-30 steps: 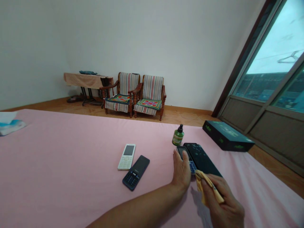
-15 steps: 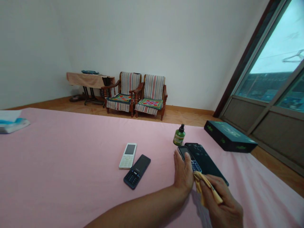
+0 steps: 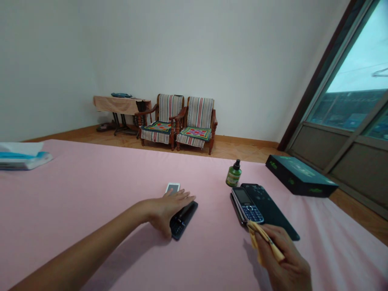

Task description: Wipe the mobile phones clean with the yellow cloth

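Observation:
My left hand (image 3: 170, 209) is over a dark keypad phone (image 3: 181, 221), fingers spread and thumb by its lower edge. Behind that hand, a white keypad phone (image 3: 173, 187) is mostly covered. Pinched in my right hand (image 3: 283, 254) is a folded yellow cloth (image 3: 266, 241), its tip at the lower end of another keypad phone (image 3: 247, 205). This phone lies on top of at least one other dark device. Beside and partly under the stack is a flat black case-like item (image 3: 273, 210).
A small green spray bottle (image 3: 233, 174) stands behind the stacked phones. Towards the right edge lies a black box (image 3: 300, 176) with green marks. A white and blue packet (image 3: 26, 157) is at far left on the pink cloth (image 3: 91, 186). Two chairs (image 3: 197, 121) stand beyond.
My left hand has left the stacked phone and moved left onto the dark phone. My right hand keeps the cloth in nearly the same place. The view has shifted slightly.

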Available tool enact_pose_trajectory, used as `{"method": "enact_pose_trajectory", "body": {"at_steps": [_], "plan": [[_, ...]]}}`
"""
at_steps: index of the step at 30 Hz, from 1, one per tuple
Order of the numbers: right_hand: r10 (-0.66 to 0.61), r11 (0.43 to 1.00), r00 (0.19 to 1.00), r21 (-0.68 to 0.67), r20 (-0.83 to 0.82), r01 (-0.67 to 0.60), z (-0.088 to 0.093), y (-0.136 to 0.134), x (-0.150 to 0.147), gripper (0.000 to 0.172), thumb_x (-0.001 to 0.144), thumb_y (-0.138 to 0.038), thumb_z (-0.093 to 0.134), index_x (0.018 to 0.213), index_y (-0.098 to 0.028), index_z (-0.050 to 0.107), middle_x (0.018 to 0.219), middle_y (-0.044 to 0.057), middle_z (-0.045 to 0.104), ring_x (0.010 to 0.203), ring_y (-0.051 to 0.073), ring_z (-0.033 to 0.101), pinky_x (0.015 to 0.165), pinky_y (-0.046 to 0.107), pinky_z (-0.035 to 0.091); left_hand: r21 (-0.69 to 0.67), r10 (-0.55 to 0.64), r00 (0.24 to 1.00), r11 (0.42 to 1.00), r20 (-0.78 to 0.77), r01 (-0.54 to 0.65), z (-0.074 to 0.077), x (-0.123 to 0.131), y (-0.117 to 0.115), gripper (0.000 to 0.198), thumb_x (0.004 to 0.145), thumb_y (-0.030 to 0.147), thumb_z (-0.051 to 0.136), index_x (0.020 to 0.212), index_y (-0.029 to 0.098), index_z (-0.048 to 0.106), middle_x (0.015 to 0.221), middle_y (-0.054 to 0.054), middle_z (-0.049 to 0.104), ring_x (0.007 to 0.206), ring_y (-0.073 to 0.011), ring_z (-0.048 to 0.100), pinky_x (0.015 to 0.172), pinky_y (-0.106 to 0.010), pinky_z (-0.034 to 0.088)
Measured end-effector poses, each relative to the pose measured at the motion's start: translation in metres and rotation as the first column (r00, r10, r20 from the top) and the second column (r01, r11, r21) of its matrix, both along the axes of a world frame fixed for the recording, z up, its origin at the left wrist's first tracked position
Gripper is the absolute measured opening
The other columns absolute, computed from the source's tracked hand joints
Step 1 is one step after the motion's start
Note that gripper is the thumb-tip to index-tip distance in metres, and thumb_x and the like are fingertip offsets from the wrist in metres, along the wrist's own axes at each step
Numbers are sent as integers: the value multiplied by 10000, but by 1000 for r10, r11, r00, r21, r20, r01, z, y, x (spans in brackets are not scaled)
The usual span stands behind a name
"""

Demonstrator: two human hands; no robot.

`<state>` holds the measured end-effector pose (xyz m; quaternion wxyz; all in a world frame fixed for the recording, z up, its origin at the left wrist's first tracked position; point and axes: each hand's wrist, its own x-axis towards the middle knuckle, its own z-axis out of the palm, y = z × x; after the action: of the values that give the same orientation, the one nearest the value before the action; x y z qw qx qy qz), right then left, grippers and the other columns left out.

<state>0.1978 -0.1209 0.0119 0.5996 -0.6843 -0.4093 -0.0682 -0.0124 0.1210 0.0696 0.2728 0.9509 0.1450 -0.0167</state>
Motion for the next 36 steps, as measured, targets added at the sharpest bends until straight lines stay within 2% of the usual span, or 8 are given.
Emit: {"method": "enact_pose_trajectory", "body": {"at_steps": [7, 13, 17, 20, 24, 27, 32, 36], "plan": [[-21, 1000, 1000, -1, 11, 21, 3, 1, -4, 252, 812, -439, 646, 850, -203, 725, 875, 81, 657, 762, 219, 623, 693, 313, 527, 123, 3, 1000, 992, -29, 1, -1, 13, -22, 1123, 388, 257, 892, 1406, 187, 421, 1331, -168, 515, 1236, -387, 471, 1038, -463, 392], [41, 999, 993, -38, 113, -37, 3, 1, 4, 189, 796, -376, 665, 832, -203, 732, 827, 78, 680, 713, 213, 659, 619, 282, 550, -19, 157, 981, 988, 110, -156, -21, 17, -62, 1216, 502, 411, 872, 1502, 187, 217, 1422, -181, 383, 1321, -399, 350, 1081, -516, 333], [81, 995, 989, -62, 122, -74, -6, 4, 3, 148, 798, -321, 665, 840, -195, 729, 845, 83, 674, 732, 209, 666, 617, 265, 551, -61, 215, 932, 977, 293, -206, -28, 4, -78, 886, 539, 368, 904, 1302, 161, 505, 1295, -142, 499, 1212, -326, 473, 1048, -426, 401], [149, 981, 988, -130, 47, -142, -14, 10, -5, 145, 837, -303, 622, 865, -197, 718, 866, 76, 667, 748, 200, 659, 603, 251, 536, -81, 219, 916, 976, 336, -204, -35, -9, -83, 697, 584, 296, 904, 1191, 185, 579, 1200, -98, 578, 1130, -282, 539, 998, -384, 455], [348, 889, 935, -297, -59, -350, -10, 26, -22, 130, 860, -241, 576, 869, -200, 699, 826, 50, 663, 730, 186, 643, 639, 263, 520, -79, 187, 922, 982, 340, -171, -51, -20, -85, 724, 671, 249, 862, 1307, 228, 518, 1358, -103, 527, 1242, -280, 489, 1075, -406, 400], [428, 849, 903, -330, -27, -412, 1, 48, -27, 122, 850, -191, 562, 866, -193, 683, 803, 42, 650, 732, 184, 623, 648, 271, 498, -58, 161, 930, 987, 331, -150, -58, -21, -83, 638, 726, 265, 827, 1295, 204, 544, 1388, -123, 513, 1268, -284, 479, 1085, -408, 400], [477, 839, 877, -330, 61, -433, 2, 91, -21, 137, 825, -107, 551, 827, -180, 667, 786, 37, 615, 742, 187, 589, 666, 286, 463, -26, 142, 949, 990, 280, -140, -54, -21, -83, 632, 754, 288, 806, 1312, 155, 541, 1403, -162, 503, 1284, -295, 472, 1089, -409, 402], [544, 803, 836, -331, 67, -496, -7, 107, -17, 175, 857, -99, 515, 798, -179, 660, 772, 33, 576, 735, 178, 568, 656, 281, 449, -24, 149, 956, 989, 255, -148, -52, -20, -84, 656, 731, 276, 827, 1308, 145, 545, 1397, -175, 509, 1276, -303, 482, 1079, -420, 413]]}}
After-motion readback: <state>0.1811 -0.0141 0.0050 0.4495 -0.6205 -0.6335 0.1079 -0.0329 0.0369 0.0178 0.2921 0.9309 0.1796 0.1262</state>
